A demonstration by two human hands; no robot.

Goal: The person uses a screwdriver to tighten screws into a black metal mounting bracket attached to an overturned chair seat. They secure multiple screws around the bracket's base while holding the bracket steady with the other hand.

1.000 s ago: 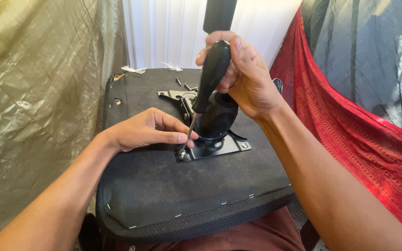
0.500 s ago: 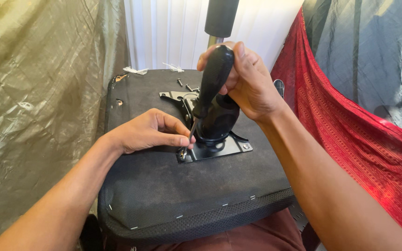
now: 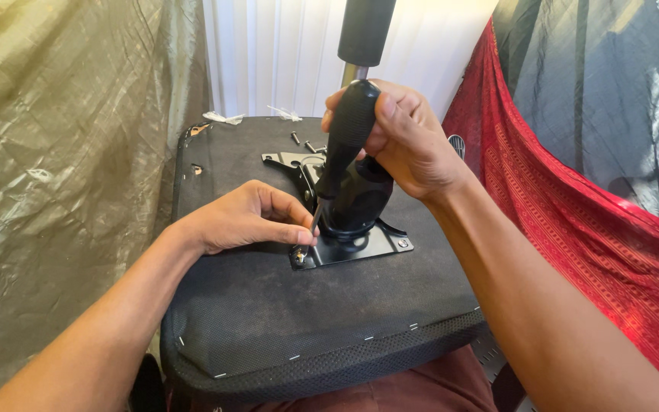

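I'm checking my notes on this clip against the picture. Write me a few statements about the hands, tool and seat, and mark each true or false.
1. The right hand grips the screwdriver handle. True.
2. The left hand lies flat on the red cloth. False: its fingers pinch near the tip, at a screw in the plate.
3. Loose screws lie on the seat. True.
4. The screwdriver handle is yellow. False: black.
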